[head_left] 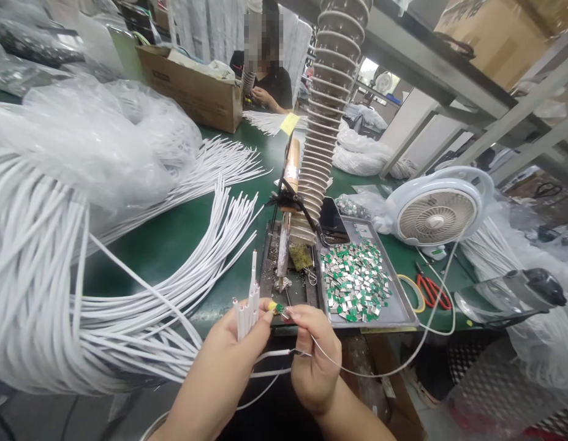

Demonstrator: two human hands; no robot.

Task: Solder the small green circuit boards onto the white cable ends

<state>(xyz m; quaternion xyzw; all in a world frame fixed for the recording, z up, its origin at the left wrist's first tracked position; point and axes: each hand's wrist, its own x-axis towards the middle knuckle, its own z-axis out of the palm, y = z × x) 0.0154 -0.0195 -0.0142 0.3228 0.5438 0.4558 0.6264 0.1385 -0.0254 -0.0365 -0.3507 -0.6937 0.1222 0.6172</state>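
My left hand [238,349] is closed round a bunch of white cables [247,312] whose cut ends stick up. At its fingertips is a small USB connector [279,309] with a green board; a bit of yellow shows beside it. My right hand [315,352] pinches a thin wire, apparently solder [380,373], close to the connector. Another white cable [277,353] with a stripped dark end reaches the right fingers; whether they grip it I cannot tell. Just beyond both hands, a soldering iron [284,245] is fixed tip-down over a dark stand [268,269].
A metal tray [405,309] of connectors lies right, by a phone [333,220], a fan [437,211], a tape roll [412,293] and red-handled pliers [434,291]. A ribbed hose [327,104] hangs centrally. Cable bundles [40,275] cover the left. A person [277,86] sits opposite.
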